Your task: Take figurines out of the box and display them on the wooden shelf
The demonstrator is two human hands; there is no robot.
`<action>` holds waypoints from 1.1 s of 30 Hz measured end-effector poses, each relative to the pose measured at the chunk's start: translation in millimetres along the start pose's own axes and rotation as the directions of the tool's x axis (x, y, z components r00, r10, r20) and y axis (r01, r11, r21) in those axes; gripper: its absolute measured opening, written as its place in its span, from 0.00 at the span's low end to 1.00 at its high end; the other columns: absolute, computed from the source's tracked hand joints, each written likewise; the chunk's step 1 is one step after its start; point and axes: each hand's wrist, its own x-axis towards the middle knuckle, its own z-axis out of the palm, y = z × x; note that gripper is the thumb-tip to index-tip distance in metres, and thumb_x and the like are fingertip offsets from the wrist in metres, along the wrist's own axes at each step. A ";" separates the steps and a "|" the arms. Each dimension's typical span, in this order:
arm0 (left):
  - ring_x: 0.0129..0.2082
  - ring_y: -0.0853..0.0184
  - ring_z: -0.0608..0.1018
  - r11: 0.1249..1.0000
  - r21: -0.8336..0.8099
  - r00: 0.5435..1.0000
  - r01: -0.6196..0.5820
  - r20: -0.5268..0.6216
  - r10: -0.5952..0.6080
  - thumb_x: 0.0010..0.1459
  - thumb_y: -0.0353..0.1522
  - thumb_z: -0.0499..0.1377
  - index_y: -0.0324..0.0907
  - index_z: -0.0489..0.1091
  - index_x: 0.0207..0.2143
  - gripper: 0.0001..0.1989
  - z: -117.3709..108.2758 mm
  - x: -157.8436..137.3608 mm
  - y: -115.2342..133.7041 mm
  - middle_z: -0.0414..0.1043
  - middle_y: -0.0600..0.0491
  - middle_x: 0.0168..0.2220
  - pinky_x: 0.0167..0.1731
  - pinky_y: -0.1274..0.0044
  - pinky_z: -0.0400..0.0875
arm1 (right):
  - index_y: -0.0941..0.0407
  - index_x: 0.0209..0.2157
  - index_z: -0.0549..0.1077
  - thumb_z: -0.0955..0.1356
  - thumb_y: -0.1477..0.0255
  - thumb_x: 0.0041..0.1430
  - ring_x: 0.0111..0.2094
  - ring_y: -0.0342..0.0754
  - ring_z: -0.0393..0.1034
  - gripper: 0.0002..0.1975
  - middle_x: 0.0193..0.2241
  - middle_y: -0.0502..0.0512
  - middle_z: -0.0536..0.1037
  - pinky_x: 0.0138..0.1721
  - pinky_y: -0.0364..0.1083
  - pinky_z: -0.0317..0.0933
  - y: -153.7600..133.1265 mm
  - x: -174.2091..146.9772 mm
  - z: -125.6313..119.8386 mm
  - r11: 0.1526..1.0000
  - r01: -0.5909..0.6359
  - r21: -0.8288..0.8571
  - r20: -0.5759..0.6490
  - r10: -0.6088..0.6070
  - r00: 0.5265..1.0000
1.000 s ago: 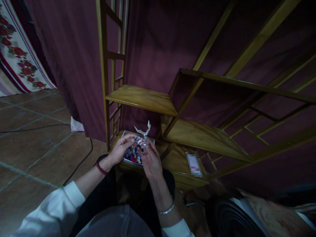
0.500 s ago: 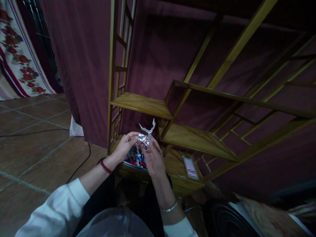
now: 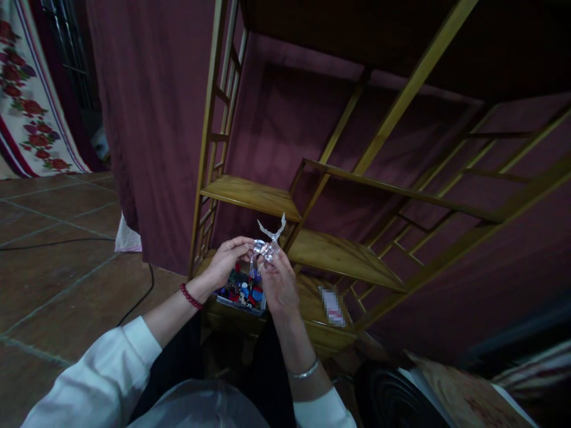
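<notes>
A clear, shiny deer figurine [image 3: 264,249] with two tall antlers is held between both hands in front of the shelf. My left hand [image 3: 228,258] pinches its body end from the left, with a red bead bracelet on that wrist. My right hand [image 3: 280,285] grips it on the antler side, fingers partly hidden behind it; a silver bangle sits on that wrist. Just below and behind the figurine lies a shallow box [image 3: 241,306] full of small colourful items, too jumbled to name one by one.
A wooden display rack [image 3: 250,196] with stepped shelves stands ahead, against a dark red curtain [image 3: 151,119]. A blurred-out card [image 3: 332,306] lies on its low shelf. On the left, a black cable [image 3: 143,297] runs over the tiled floor [image 3: 66,285]. A black round object [image 3: 388,395] is at lower right.
The view has shifted slightly, so the rack appears further left and more of the box shows. Both hands keep hold of the deer figurine, which is turned a little.
</notes>
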 end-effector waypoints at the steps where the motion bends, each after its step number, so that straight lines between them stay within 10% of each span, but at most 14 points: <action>1: 0.28 0.72 0.72 1.000 0.017 1.000 -0.007 -0.014 0.007 0.47 0.33 0.58 0.37 0.71 0.34 0.11 1.1 -0.6 1.5 0.72 0.51 0.30 0.30 0.81 0.64 | 0.53 0.39 0.70 0.65 0.69 0.50 0.43 0.45 0.67 0.12 0.42 0.52 0.73 0.46 0.46 0.61 -0.3 0.3 0.2 0.999 0.024 -0.037 -0.008 -0.025 1.000; 7: 0.34 0.69 0.72 0.975 0.179 0.960 -0.136 -0.221 0.174 0.49 0.34 0.56 0.39 0.70 0.34 0.11 6.8 -4.2 4.1 0.72 0.50 0.34 0.35 0.79 0.65 | 0.57 0.45 0.68 0.62 0.66 0.52 0.43 0.47 0.67 0.18 0.42 0.56 0.73 0.44 0.46 0.62 1.0 1.5 2.1 0.878 0.192 -0.439 -0.056 -0.240 0.969; 17: 0.39 0.66 0.69 0.648 0.681 0.864 -0.342 -0.044 0.502 0.51 0.32 0.55 0.44 0.71 0.33 0.07 13.3 -16.2 7.9 0.70 0.53 0.35 0.42 0.74 0.61 | 0.59 0.44 0.68 0.60 0.69 0.54 0.40 0.45 0.68 0.16 0.41 0.59 0.73 0.43 0.44 0.61 -6.7 -3.8 15.8 0.762 0.270 -0.588 -0.064 -0.376 0.924; 25: 0.29 0.70 0.70 0.905 0.347 0.941 -0.246 -0.138 0.308 0.45 0.33 0.60 0.42 0.69 0.36 0.13 24.2 -13.6 -2.3 0.70 0.53 0.29 0.31 0.80 0.64 | 0.55 0.44 0.65 0.63 0.67 0.52 0.42 0.46 0.68 0.17 0.43 0.55 0.73 0.46 0.47 0.60 -1.6 -4.8 23.8 0.955 0.234 -0.180 -0.133 -0.260 0.957; 33: 0.28 0.71 0.71 0.945 0.227 0.962 -0.236 -0.082 0.260 0.47 0.34 0.59 0.39 0.69 0.35 0.12 28.5 -8.3 -0.5 0.70 0.53 0.28 0.31 0.80 0.65 | 0.55 0.44 0.65 0.65 0.68 0.50 0.45 0.46 0.66 0.17 0.44 0.55 0.72 0.49 0.48 0.57 0.6 -6.5 23.9 0.952 0.261 -0.157 -0.138 -0.283 0.949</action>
